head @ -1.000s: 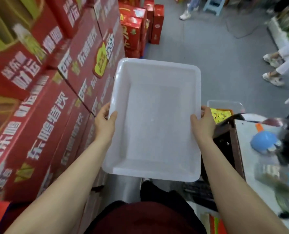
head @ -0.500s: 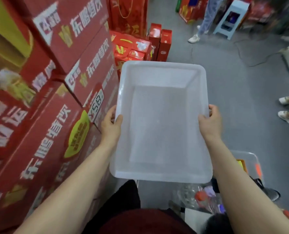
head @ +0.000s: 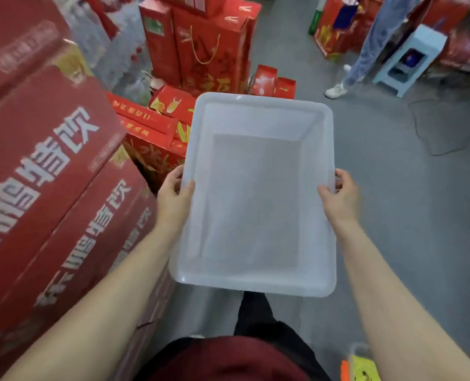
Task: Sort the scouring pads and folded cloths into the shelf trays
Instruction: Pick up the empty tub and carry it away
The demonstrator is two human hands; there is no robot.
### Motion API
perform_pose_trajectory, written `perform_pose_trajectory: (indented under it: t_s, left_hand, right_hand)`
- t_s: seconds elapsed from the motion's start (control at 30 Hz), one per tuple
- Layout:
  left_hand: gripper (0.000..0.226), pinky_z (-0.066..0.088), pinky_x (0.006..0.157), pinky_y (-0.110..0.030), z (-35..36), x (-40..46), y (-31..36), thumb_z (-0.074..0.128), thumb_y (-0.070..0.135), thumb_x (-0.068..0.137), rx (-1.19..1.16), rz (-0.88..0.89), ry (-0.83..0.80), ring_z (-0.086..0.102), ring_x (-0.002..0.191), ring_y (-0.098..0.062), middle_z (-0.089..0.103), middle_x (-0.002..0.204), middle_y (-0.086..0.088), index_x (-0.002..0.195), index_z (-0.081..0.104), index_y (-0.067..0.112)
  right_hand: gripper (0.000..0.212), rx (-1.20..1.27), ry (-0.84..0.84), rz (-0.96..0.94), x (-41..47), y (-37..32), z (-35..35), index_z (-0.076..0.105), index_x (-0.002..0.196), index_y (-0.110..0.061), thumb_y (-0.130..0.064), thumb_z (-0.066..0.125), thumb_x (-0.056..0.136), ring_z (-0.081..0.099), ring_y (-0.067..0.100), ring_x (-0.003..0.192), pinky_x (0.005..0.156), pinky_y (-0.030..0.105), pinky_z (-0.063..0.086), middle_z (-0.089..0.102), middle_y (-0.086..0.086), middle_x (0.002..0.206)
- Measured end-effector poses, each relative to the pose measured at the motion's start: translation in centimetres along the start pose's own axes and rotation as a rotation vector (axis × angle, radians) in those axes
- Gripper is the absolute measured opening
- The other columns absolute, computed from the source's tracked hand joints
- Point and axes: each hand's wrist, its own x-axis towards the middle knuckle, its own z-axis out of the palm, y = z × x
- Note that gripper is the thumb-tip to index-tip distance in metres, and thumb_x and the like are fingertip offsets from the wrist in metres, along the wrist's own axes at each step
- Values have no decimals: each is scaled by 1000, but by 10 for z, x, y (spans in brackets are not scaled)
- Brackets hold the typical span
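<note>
A translucent white plastic tray [head: 256,116] hangs in the air in front of me with nothing inside it. My left hand [head: 173,199] grips its left rim, thumb over the edge. My right hand [head: 341,199] grips the right rim the same way. No scouring pads or folded cloths show, apart from a yellow and orange packet [head: 361,368] at the bottom right that I cannot identify.
Stacked red cartons [head: 44,188] rise close on my left. More red gift boxes [head: 201,50] stand ahead on the grey floor. A person's legs [head: 366,50] and a light blue stool [head: 410,59] are at the far right, with a cable [head: 432,149] on the floor.
I have moved forward along the aisle with the tray held in both hands. The table and clear bin at the right have dropped out of view; the gift boxes and stool are nearer.
</note>
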Motion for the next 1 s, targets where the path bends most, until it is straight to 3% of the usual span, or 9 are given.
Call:
perform_pose_trajectory:
  t_s: [0.1,0.2,0.33,0.4,0.53,0.7,0.8,0.9,1.0]
  left_hand:
    - [45,55,90,-38,26,56,11,60,18,91,6,-49,122,66,101,-13,66,116,2,135,54,27]
    - [46,53,93,-39,46,103,24,59,17,91,-13,-89,259,64,105,-13,65,121,2,135,53,27]
    - [42,54,79,-20,53,159,34,59,19,92,-69,-158,438,63,90,4,65,117,7,133,54,30]
    - [43,52,76,-17,53,186,34,59,20,93,-74,-191,526,63,93,2,64,119,9,134,54,30]
    - [46,52,95,-37,52,240,23,59,16,93,-105,-253,647,62,108,-12,62,126,8,137,53,27]
    - [47,52,96,-38,48,296,2,60,9,92,-213,-351,764,64,106,-9,67,118,10,135,55,27]
    - [50,54,89,-33,49,320,-10,63,11,91,-318,-429,842,66,96,0,69,101,24,126,57,47]
    - [61,55,80,-27,54,340,-18,62,7,89,-350,-450,872,67,93,5,69,100,30,102,59,66]
    - [62,56,90,-36,62,355,-28,59,3,90,-381,-481,944,66,104,-3,69,112,22,120,58,57]
  right_hand:
    - [38,-18,-131,-83,93,-28,37,60,120,-11,-8,65,83,63,28,85,83,47,53,63,3,94]
    - [39,-46,-286,-184,180,-67,79,60,120,-13,-9,63,82,60,21,79,79,41,53,64,1,91]
    - [40,-143,-484,-316,269,-130,147,61,120,-18,-11,60,81,66,22,90,82,36,53,71,2,102]
    - [40,-186,-549,-397,302,-161,186,62,120,-20,-13,61,81,66,23,96,88,40,52,71,2,107]
    - [40,-260,-663,-558,351,-208,264,62,122,-17,-14,62,82,64,24,102,88,38,50,70,3,113]
    - [38,-316,-796,-666,390,-252,356,63,121,-17,-13,62,83,65,26,100,84,36,49,71,3,110]
    - [36,-372,-877,-726,407,-271,408,63,118,-19,-14,61,83,65,27,95,79,35,47,71,2,104]
    - [35,-418,-939,-818,419,-283,456,63,118,-20,-15,61,83,64,27,93,75,33,44,70,1,99]
    - [32,-449,-1010,-836,424,-286,490,62,118,-19,-15,61,86,65,28,94,78,37,48,69,0,101]
